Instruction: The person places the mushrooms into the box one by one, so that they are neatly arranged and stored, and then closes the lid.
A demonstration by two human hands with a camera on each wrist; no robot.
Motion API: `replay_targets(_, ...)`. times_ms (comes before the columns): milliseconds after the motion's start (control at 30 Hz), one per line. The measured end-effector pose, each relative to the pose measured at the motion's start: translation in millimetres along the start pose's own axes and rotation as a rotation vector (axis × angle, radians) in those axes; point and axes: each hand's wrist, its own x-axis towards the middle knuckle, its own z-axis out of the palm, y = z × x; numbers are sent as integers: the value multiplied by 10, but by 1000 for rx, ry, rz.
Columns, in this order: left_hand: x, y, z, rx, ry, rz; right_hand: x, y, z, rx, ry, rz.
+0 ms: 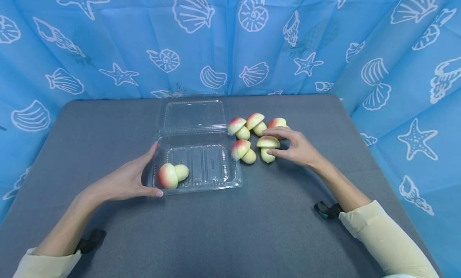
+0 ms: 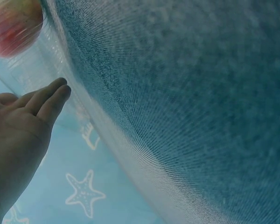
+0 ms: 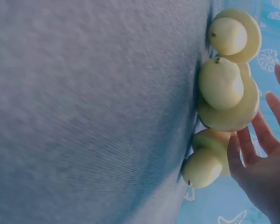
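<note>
A clear plastic clamshell box (image 1: 216, 186) lies open, its lid (image 1: 194, 113) folded back toward the curtain. One toy mushroom (image 1: 168, 176), with a red and pale yellow cap, lies inside at the front left. My left hand (image 1: 126, 178) spans the box's left side, thumb by the front corner and fingers by the side wall. To the right of the box, my right hand (image 1: 293, 148) reaches around a pale mushroom (image 1: 268, 142), fingers spread near its cap and thumb by the stem. In the right wrist view the fingers (image 3: 266, 135) look extended, not closed round it.
More mushrooms cluster by the box's right edge: one at the front (image 1: 241, 150), two behind (image 1: 237, 127) (image 1: 255, 121), and another (image 1: 277, 122) partly hidden by my right hand. Grey cloth covers the table (image 1: 230, 230). A blue seashell-print curtain (image 1: 223, 41) hangs around it.
</note>
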Motion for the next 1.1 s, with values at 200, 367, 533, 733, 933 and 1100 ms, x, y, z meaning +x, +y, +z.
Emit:
replay_targets(200, -2, -4, -4, -1, 5, 7, -2, 24, 39, -17, 1, 33)
replay_targets(367, 2, -17, -3, -2, 6, 13, 9, 29, 77, -17, -20, 64)
replay_targets(533, 10, -24, 0, -4, 4, 18, 1, 46, 148, -10, -47, 85)
replay_targets(733, 5, -25, 6, -10, -1, 15, 5, 66, 265, 47, -52, 89)
replay_targets(933, 4, -27, 10, -17, -6, 9, 15, 106, 364, 70, -39, 111)
replay_targets(1100, 15, -36, 19, -19, -4, 15, 13, 132, 390, 72, -24, 80)
